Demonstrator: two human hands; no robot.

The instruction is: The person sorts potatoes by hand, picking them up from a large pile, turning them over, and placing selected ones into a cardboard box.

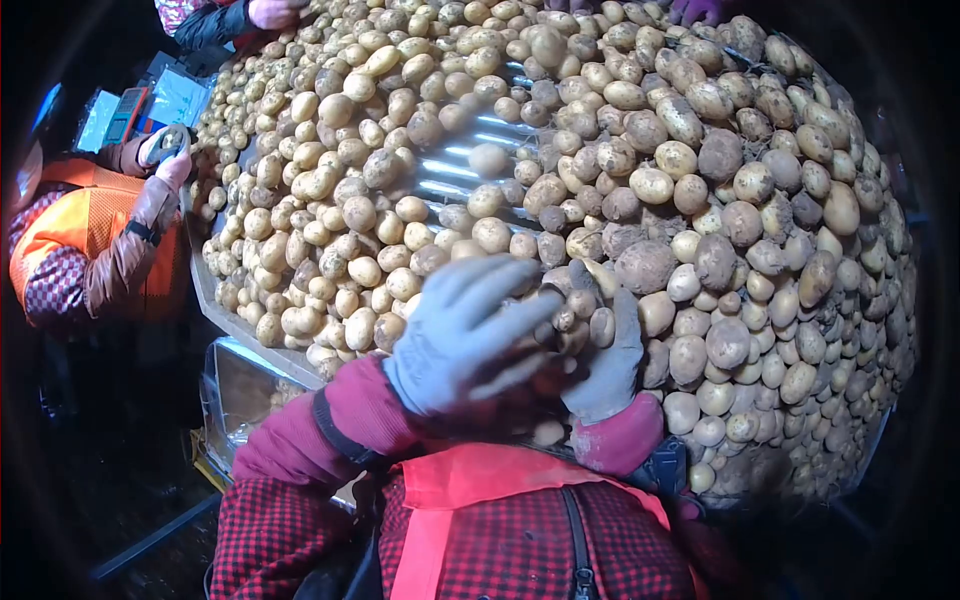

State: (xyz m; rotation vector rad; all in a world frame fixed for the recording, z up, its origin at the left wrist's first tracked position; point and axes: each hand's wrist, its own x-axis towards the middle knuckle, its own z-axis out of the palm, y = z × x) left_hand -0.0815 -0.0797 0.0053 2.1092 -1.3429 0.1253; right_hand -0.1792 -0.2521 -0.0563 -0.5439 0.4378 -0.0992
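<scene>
My left hand [465,330], in a grey glove, is above the near edge of the potato heap with its fingers apart and slightly curled. No potato shows in its grip, though its lower fingers are blurred. Facing it, my right hand [612,355], in a similar soiled glove, is cupped around several small potatoes [566,320]. A narrow gap separates the hands. Around and beyond them, the potatoes [640,270] lie piled, some pale, others caked with soil.
Shiny metal bars [465,170] show through the heap's middle. A co-worker in an orange vest [95,225] holds something at the left edge. Another person's hand [275,12] is at the top left, and purple gloves [695,10] at the top. A clear-sided bin [235,385] stands lower left.
</scene>
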